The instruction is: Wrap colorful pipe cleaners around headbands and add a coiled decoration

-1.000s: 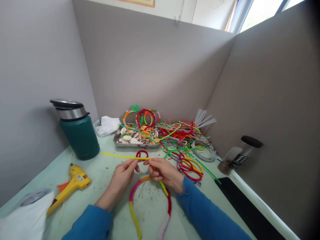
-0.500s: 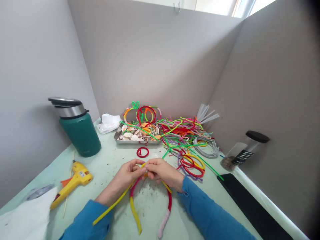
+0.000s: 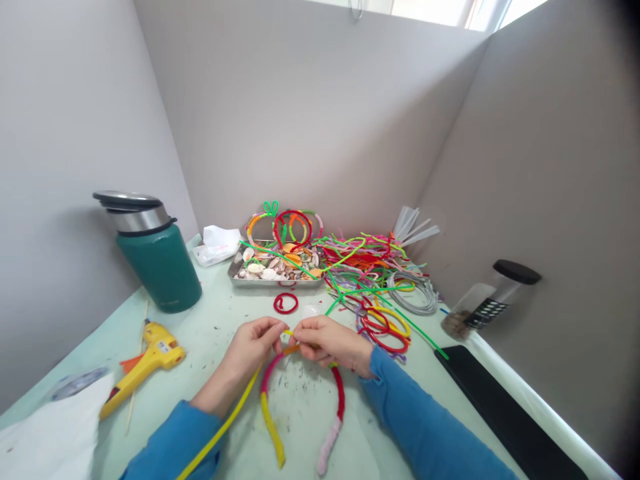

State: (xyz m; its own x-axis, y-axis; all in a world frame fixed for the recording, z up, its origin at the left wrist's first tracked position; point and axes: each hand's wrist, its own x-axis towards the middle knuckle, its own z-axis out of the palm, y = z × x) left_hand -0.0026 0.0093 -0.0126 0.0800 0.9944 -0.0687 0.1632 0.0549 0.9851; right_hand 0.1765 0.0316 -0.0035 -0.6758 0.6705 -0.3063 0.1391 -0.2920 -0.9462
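Observation:
My left hand (image 3: 253, 347) pinches a yellow pipe cleaner (image 3: 225, 420) near its top end; the rest of it trails down towards me past my left sleeve. My right hand (image 3: 330, 340) is closed on the top of a headband (image 3: 300, 400) wrapped in red, yellow, orange and pink pipe cleaner, which arches over the table in front of me. The two hands meet at the headband's top, where the yellow pipe cleaner touches it.
A metal tray (image 3: 275, 281) of shells stands at the back, with wrapped headbands (image 3: 287, 227) behind it. A heap of coloured pipe cleaners (image 3: 370, 267) lies to the right. A green flask (image 3: 155, 257) and yellow glue gun (image 3: 145, 363) sit left; a jar (image 3: 487, 303) lies at the right.
The yellow pipe cleaner, first held level between both hands, has swung down so its long end points towards me. Both hands have drawn together at the headband's top.

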